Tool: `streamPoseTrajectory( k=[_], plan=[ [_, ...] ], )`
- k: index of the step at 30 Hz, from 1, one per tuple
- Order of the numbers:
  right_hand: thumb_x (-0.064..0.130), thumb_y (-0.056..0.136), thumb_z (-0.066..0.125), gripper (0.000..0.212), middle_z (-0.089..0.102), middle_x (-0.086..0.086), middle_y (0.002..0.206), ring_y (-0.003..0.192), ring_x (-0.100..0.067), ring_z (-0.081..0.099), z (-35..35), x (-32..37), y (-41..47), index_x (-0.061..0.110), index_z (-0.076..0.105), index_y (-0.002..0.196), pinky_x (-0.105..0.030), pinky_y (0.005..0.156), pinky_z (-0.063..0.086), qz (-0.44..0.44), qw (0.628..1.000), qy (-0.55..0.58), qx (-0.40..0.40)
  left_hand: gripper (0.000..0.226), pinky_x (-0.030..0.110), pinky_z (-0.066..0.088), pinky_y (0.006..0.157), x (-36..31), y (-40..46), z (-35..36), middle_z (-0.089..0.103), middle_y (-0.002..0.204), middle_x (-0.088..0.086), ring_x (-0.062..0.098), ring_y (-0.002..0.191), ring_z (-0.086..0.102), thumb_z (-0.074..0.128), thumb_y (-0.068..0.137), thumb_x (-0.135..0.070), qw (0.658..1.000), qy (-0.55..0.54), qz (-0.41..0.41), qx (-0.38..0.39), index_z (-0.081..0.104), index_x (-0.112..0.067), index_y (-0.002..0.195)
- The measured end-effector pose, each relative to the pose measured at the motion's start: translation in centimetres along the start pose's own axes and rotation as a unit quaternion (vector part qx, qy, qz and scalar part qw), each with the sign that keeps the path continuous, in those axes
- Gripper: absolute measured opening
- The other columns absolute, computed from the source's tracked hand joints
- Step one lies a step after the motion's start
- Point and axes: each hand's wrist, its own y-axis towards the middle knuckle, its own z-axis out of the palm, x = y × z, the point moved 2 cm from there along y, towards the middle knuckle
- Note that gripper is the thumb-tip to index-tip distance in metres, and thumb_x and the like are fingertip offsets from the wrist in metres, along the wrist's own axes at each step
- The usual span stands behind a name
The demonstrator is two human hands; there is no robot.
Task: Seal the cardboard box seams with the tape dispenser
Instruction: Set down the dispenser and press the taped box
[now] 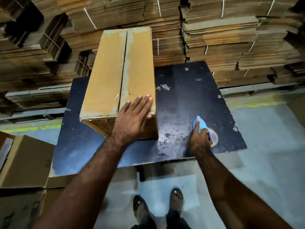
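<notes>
A long brown cardboard box (pixel 109 70) lies on the dark table (pixel 184 96), its top flaps meeting in a centre seam that runs away from me. Old tape residue edges the flaps. My left hand (pixel 133 116) rests flat on the box's near right corner, fingers spread. To the right, on the table's near part, my right hand (pixel 199 139) grips a blue tape dispenser (pixel 202 125) with a roll of brown tape (pixel 214 138). The dispenser sits low on the table surface, well apart from the box.
Tall stacks of flattened, strapped cardboard (pixel 222 38) fill the background and left side. Another brown box (pixel 24 161) stands on the floor at the lower left. My sandalled feet (pixel 158 207) stand on the grey concrete floor before the table's front edge.
</notes>
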Motion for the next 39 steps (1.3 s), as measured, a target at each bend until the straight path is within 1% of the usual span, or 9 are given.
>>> streamPoseTrajectory(
  k=[2, 7, 11, 14, 18, 27, 30, 34, 39],
  plan=[
    [0.058, 0.094, 0.008, 0.074, 0.035, -0.025, 0.146, 0.131, -0.042, 0.035, 0.2, 0.6, -0.3, 0.014, 0.026, 0.151, -0.053, 0.109, 0.03, -0.044, 0.998, -0.037, -0.017, 0.06, 0.046, 0.024, 0.12, 0.0, 0.0, 0.0, 0.015, 0.166, -0.005, 0.018, 0.152, 0.019, 0.018, 0.104, -0.044, 1.0, 0.001, -0.001, -0.002, 0.02, -0.02, 0.159],
    [0.032, 0.09, 0.053, 0.085, 0.038, -0.019, 0.15, 0.135, -0.037, 0.041, -2.8, 1.7, -1.1, 0.021, 0.003, 0.157, -0.043, 0.11, 0.036, -0.031, 0.998, -0.035, 0.049, 0.061, 0.053, 0.021, 0.12, -0.3, -0.8, -0.5, 0.015, 0.167, -0.001, 0.019, 0.153, 0.016, 0.017, 0.104, -0.045, 1.0, -0.02, 0.004, -0.016, 0.02, -0.018, 0.159],
    [0.036, 0.09, 0.058, 0.071, 0.058, -0.021, 0.127, 0.115, -0.04, 0.055, -8.2, 5.0, -4.2, 0.023, 0.027, 0.152, -0.046, 0.09, 0.049, -0.107, 0.992, 0.019, -0.064, 0.054, 0.049, 0.016, 0.122, 0.4, -5.4, -2.0, 0.027, 0.164, 0.002, 0.016, 0.152, 0.02, 0.035, 0.105, -0.037, 0.981, -0.118, -0.048, -0.144, 0.033, -0.014, 0.155],
    [0.027, 0.089, 0.065, 0.052, 0.066, -0.01, 0.118, 0.11, -0.033, 0.058, -11.0, 10.0, -7.1, 0.017, 0.049, 0.138, -0.04, 0.086, 0.047, -0.279, 0.927, 0.165, -0.19, 0.043, 0.044, 0.029, 0.117, 3.5, -9.4, -2.9, 0.05, 0.147, 0.009, 0.024, 0.14, 0.042, 0.046, 0.103, -0.026, 0.914, -0.206, -0.205, -0.283, 0.051, -0.008, 0.141],
    [0.032, 0.094, 0.062, 0.049, 0.06, -0.004, 0.131, 0.123, -0.023, 0.051, -10.7, 19.8, -11.3, 0.016, 0.051, 0.139, -0.028, 0.1, 0.037, -0.453, 0.865, 0.168, -0.136, 0.034, 0.043, 0.047, 0.097, 8.1, -11.9, -3.1, 0.062, 0.12, 0.003, 0.015, 0.113, 0.056, 0.041, 0.104, -0.027, 0.773, -0.327, -0.387, -0.382, 0.061, -0.01, 0.125],
    [0.045, 0.104, 0.026, 0.06, 0.038, -0.011, 0.155, 0.144, -0.025, 0.032, -3.1, 31.8, -11.3, 0.008, 0.037, 0.149, -0.039, 0.114, 0.027, -0.517, 0.843, -0.111, -0.098, 0.054, 0.034, 0.033, 0.118, 11.5, -10.2, -0.7, 0.05, 0.15, 0.003, 0.009, 0.136, 0.047, 0.032, 0.105, -0.049, 0.572, -0.683, -0.391, -0.233, 0.052, -0.018, 0.144],
    [0.048, 0.101, 0.012, 0.069, 0.036, -0.014, 0.155, 0.144, -0.026, 0.033, -1.9, 31.8, -11.3, 0.005, 0.036, 0.15, -0.041, 0.115, 0.029, -0.501, 0.844, -0.149, -0.118, 0.07, 0.029, 0.024, 0.119, 10.4, -10.1, 0.2, 0.035, 0.159, -0.007, 0.004, 0.143, 0.031, 0.022, 0.094, -0.075, 0.561, -0.708, -0.382, -0.193, 0.041, -0.038, 0.15],
    [0.041, 0.103, 0.021, 0.063, 0.029, -0.016, 0.158, 0.147, -0.027, 0.027, -1.2, 31.8, -11.0, 0.003, 0.027, 0.153, -0.039, 0.118, 0.021, -0.508, 0.828, -0.194, -0.134, 0.056, 0.022, 0.022, 0.115, 10.9, -9.2, 1.9, 0.03, 0.157, -0.013, 0.003, 0.145, 0.025, 0.007, 0.105, -0.05, 0.547, -0.732, -0.363, -0.184, 0.027, -0.034, 0.155],
    [0.049, 0.101, 0.031, 0.072, 0.017, -0.015, 0.162, 0.15, -0.025, 0.016, -2.1, 31.6, -10.6, 0.004, 0.018, 0.155, -0.042, 0.12, 0.02, -0.537, 0.815, -0.202, -0.078, 0.062, 0.043, 0.009, 0.125, 13.3, -9.5, 3.3, 0.019, 0.165, -0.008, 0.01, 0.151, 0.015, 0.006, 0.1, -0.062, 0.634, -0.68, -0.347, -0.121, 0.019, -0.04, 0.157]
  ],
)
